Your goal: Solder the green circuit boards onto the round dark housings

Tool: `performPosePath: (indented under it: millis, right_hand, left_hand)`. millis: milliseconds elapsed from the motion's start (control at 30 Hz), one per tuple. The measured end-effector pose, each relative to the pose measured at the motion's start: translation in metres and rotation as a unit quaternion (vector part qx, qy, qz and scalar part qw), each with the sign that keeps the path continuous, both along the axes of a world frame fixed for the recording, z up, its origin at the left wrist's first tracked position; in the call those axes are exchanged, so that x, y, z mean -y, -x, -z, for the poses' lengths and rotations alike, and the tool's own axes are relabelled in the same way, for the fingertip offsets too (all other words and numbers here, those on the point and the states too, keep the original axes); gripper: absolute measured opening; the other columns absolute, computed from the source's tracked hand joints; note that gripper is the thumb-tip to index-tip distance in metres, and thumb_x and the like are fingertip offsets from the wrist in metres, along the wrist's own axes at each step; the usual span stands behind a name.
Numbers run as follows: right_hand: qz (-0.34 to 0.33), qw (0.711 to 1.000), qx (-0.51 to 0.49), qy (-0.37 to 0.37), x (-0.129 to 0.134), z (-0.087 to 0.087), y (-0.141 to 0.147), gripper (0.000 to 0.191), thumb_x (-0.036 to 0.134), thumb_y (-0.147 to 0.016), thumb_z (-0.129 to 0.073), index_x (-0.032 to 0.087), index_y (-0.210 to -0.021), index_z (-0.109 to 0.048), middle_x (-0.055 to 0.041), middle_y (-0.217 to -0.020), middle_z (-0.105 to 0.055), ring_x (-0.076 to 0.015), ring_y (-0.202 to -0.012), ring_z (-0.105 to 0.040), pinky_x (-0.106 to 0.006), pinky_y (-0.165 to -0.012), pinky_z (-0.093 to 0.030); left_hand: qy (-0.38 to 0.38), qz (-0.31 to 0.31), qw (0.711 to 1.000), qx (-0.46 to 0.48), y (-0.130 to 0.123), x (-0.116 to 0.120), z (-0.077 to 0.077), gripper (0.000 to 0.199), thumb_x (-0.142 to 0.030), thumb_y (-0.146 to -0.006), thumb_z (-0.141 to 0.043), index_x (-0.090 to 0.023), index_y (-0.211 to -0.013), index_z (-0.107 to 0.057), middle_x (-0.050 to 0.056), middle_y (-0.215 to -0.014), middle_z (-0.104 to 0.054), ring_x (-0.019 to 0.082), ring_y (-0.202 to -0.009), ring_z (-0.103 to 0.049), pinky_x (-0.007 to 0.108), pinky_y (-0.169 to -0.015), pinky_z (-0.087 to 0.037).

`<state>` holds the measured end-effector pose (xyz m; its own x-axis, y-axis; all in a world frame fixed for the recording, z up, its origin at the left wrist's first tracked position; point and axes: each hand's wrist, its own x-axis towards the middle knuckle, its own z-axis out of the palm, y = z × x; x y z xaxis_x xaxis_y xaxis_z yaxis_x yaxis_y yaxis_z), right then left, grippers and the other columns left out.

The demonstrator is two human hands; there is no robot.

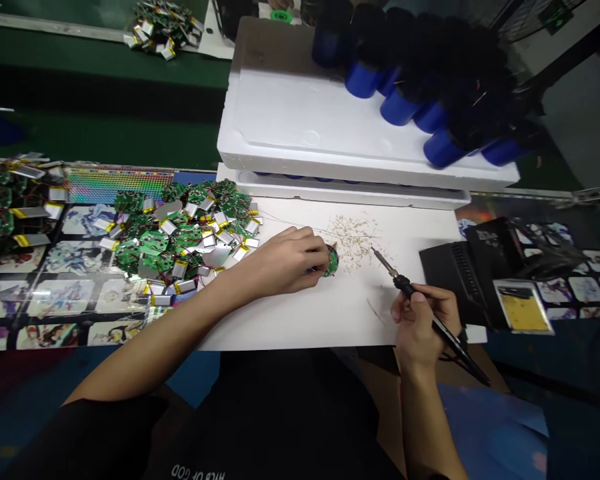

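Black iron (pixel 405 285) gripped in right hand (pixel 415 337), long axis slanting towards half past ten. Just off its tip, towards nine o'clock, green board (pixel 333 262) grasped by left hand (pixel 295 260), mostly hidden. At three o'clock from right hand, dish (pixel 541 310) with yellow sponge (pixel 521 313). Beyond, towards twelve, white foam tray (pixel 280 100) bearing blue cups (pixel 363 81).

The round circuit board (pixel 333 261) is green; the pen-shaped soldering iron (pixel 404 287) has a black handle and silvery metal shaft. The heaped flat circuit boards (pixel 153 243) are green, their rectangular battery packs (pixel 168 227) silver with yellow ends. The flat surface (pixel 300 323) is white, flecked with tan crumbs (pixel 353 241). The foam tray (pixel 290 100) is white, the cylinders (pixel 444 148) blue and black, the shiny strip (pixel 120 186) rainbow-patterned.
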<state>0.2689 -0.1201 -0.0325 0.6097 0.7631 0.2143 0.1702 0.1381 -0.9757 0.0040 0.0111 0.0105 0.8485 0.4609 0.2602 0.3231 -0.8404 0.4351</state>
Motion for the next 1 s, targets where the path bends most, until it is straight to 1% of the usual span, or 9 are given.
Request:
performPosePath:
  millis: [200, 300, 367, 433, 567, 667, 800, 900, 1000]
  right_hand:
    - [0.01, 1.0, 0.002, 0.009, -0.002, 0.013, 0.0, 0.022, 0.039, -0.089, -0.076, 0.02, -0.094, -0.065, 0.0074, -0.061, -0.061, -0.0106, -0.042, -0.053, -0.022, -0.039, -0.039]
    - [0.007, 1.0, 0.006, 0.006, 0.0, 0.017, -0.001, 0.023, 0.04, -0.09, -0.077, 0.02, -0.095, -0.066, 0.008, -0.06, -0.059, -0.0104, -0.042, -0.054, -0.022, -0.04, -0.041]
    - [0.004, 1.0, 0.007, 0.006, 0.002, 0.019, -0.003, 0.024, 0.04, -0.09, -0.077, 0.019, -0.095, -0.067, 0.0075, -0.062, -0.06, -0.0106, -0.043, -0.055, -0.023, -0.041, -0.042]
    - [0.008, 1.0, 0.01, 0.013, 0.004, 0.021, -0.004, 0.025, 0.041, -0.091, -0.077, 0.019, -0.096, -0.067, 0.006, -0.065, -0.062, -0.0111, -0.045, -0.057, -0.023, -0.041, -0.042]
    - [0.026, 0.999, 0.023, 0.028, 0.007, 0.021, -0.004, 0.032, 0.047, -0.089, -0.079, 0.018, -0.095, -0.068, 0.004, -0.067, -0.065, -0.0119, -0.045, -0.058, -0.023, -0.041, -0.043]
    - [0.038, 0.998, 0.034, 0.046, 0.009, 0.021, -0.004, 0.036, 0.051, -0.087, -0.08, 0.018, -0.096, -0.069, 0.0032, -0.066, -0.065, -0.0129, -0.044, -0.059, -0.024, -0.042, -0.045]
    - [0.044, 0.995, 0.047, 0.071, 0.014, 0.025, -0.009, 0.04, 0.054, -0.086, -0.082, 0.016, -0.097, -0.072, 0.0009, -0.067, -0.069, -0.0137, -0.048, -0.063, -0.025, -0.046, -0.05]
    - [0.049, 0.994, 0.056, 0.082, 0.015, 0.029, -0.011, 0.047, 0.059, -0.084, -0.084, 0.015, -0.1, -0.073, -0.0003, -0.069, -0.07, -0.0141, -0.051, -0.064, -0.026, -0.049, -0.052]
    - [0.055, 0.993, 0.047, 0.09, 0.013, 0.028, -0.007, 0.052, 0.064, -0.082, -0.084, 0.016, -0.101, -0.073, -0.0002, -0.071, -0.07, -0.0147, -0.053, -0.064, -0.027, -0.051, -0.053]
  left_hand:
    - [0.007, -0.002, 1.0, 0.016, 0.004, 0.0, 0.002, 0.019, -0.022, -0.107, -0.054, -0.02, -0.1, -0.072, 0.009, -0.108, -0.075, 0.024, -0.101, -0.064, 0.038, -0.093, -0.051]
    - [0.031, -0.015, 0.998, 0.056, 0.009, 0.003, 0.006, 0.014, -0.025, -0.106, -0.061, -0.021, -0.102, -0.073, 0.011, -0.124, -0.071, 0.026, -0.113, -0.064, 0.042, -0.1, -0.053]
    - [0.063, -0.025, 0.995, 0.07, 0.01, 0.005, 0.01, 0.01, -0.031, -0.102, -0.07, -0.021, -0.104, -0.072, 0.014, -0.14, -0.063, 0.03, -0.129, -0.06, 0.046, -0.108, -0.052]
    - [0.112, -0.031, 0.991, 0.07, 0.009, 0.007, 0.015, 0.017, -0.033, -0.097, -0.077, -0.021, -0.105, -0.069, 0.017, -0.151, -0.056, 0.033, -0.141, -0.055, 0.048, -0.114, -0.051]
    - [0.206, -0.038, 0.975, 0.079, 0.005, 0.007, 0.016, 0.01, -0.024, -0.097, -0.075, -0.02, -0.1, -0.066, 0.014, -0.146, -0.061, 0.028, -0.134, -0.063, 0.041, -0.112, -0.053]
    - [0.264, -0.024, 0.963, 0.055, 0.014, 0.001, -0.003, 0.013, -0.024, -0.093, -0.08, -0.021, -0.095, -0.067, 0.011, -0.14, -0.066, 0.025, -0.128, -0.067, 0.036, -0.108, -0.054]
    - [0.289, -0.029, 0.956, 0.032, 0.059, -0.005, -0.053, 0.022, -0.031, -0.089, -0.087, -0.022, -0.093, -0.067, 0.009, -0.138, -0.07, 0.026, -0.132, -0.067, 0.036, -0.109, -0.053]
    - [0.264, -0.13, 0.953, 0.069, 0.111, -0.01, -0.087, 0.026, -0.035, -0.086, -0.089, -0.02, -0.089, -0.067, 0.012, -0.14, -0.071, 0.029, -0.131, -0.067, 0.04, -0.11, -0.054]
    - [0.222, -0.27, 0.925, 0.151, 0.16, -0.029, -0.099, 0.038, -0.043, -0.079, -0.094, -0.019, -0.085, -0.064, 0.016, -0.138, -0.071, 0.033, -0.131, -0.067, 0.042, -0.109, -0.056]
